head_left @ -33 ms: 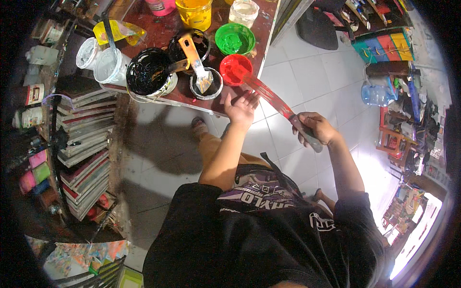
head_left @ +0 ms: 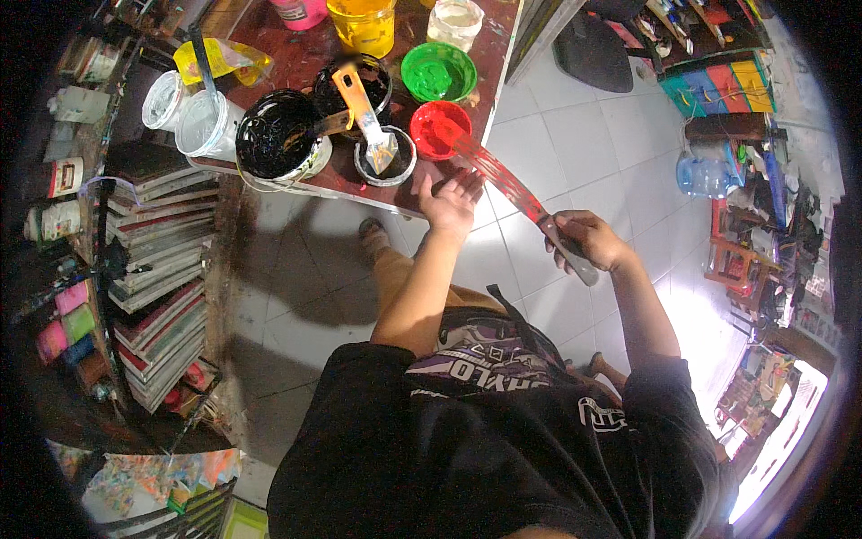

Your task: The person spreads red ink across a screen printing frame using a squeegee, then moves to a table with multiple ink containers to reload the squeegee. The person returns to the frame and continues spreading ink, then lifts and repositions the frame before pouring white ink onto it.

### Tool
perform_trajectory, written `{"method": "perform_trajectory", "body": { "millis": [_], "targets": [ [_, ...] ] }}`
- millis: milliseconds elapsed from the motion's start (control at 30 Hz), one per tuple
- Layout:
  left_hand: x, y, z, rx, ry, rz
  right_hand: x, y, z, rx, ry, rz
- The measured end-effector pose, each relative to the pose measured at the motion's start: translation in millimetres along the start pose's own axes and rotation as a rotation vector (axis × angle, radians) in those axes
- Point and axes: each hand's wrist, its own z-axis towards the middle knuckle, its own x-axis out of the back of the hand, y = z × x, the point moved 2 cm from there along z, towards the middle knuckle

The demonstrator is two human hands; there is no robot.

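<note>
My right hand [head_left: 588, 241] is wrapped round the grey handle of a long, flat spatula [head_left: 512, 184], whose blade is smeared with red paint. The blade's far end dips into a small tub of red paint [head_left: 429, 126] near the table's right corner. Palm up, with its fingers stretched out, my left hand [head_left: 447, 205] is held at the table's front edge, just below that tub, holding nothing. Left of the red tub stands a small dark-filled cup [head_left: 384, 181] with an orange-handled scraper [head_left: 357, 99] lying in it.
On the dark red table [head_left: 269, 45] are a green paint tub [head_left: 439, 72], a yellow bucket [head_left: 362, 29], a black-smeared bucket [head_left: 278, 135] and white pails [head_left: 205, 126]. Stacked frames [head_left: 162, 242] fill a rack at left. A blue water jug [head_left: 709, 177] stands at right.
</note>
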Motion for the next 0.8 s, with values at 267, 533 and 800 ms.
{"method": "perform_trajectory", "body": {
  "millis": [267, 533, 800],
  "targets": [
    [-3, 4, 25, -0.052, -0.020, -0.177, -11, 18, 36, 0.022, 0.200, -0.307],
    [-17, 12, 23, 0.005, -0.071, -0.551, -12, 9, 24, -0.034, 0.227, -0.373],
    [-18, 12, 25, -0.070, -0.136, -0.494, -20, -12, -14, -0.188, 0.239, -0.415]
  ]
}}
